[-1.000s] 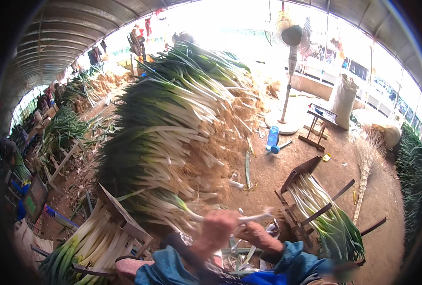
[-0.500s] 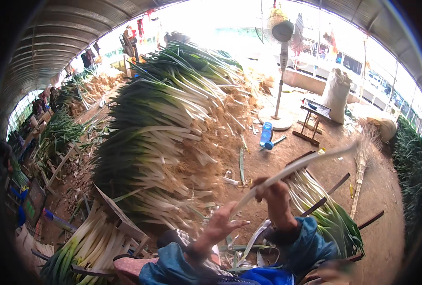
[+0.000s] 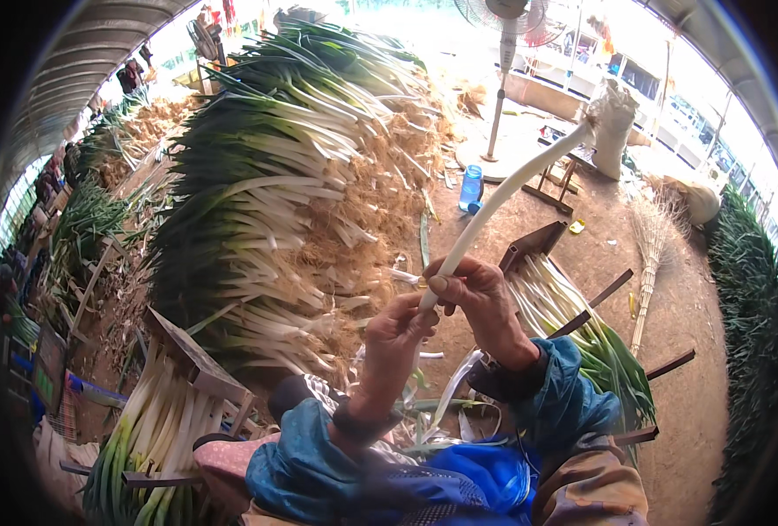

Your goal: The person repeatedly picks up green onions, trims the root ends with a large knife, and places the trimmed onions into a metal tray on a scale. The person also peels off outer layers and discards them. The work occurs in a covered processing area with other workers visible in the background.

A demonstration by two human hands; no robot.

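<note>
Both hands meet at centre frame: the right hand [image 3: 485, 302] is clamped around the long white stalk of a peeled green onion [image 3: 516, 180], and the left hand [image 3: 398, 329] pinches the same stalk just below it, fingers closed. The stalk slants up toward one o'clock, its rooty tip out near the pale stuffed sack [image 3: 615, 127]. At ten o'clock rises a huge heap of stacked green onions with sandy roots [image 3: 266, 193]. At four o'clock, cleaned onions lie in a metal-framed rack [image 3: 582, 324]. A blue plastic bottle [image 3: 470, 188] lies at twelve, by the standing fan's pole [image 3: 498, 110], and a straw broom [image 3: 647, 254] lies at three
</note>
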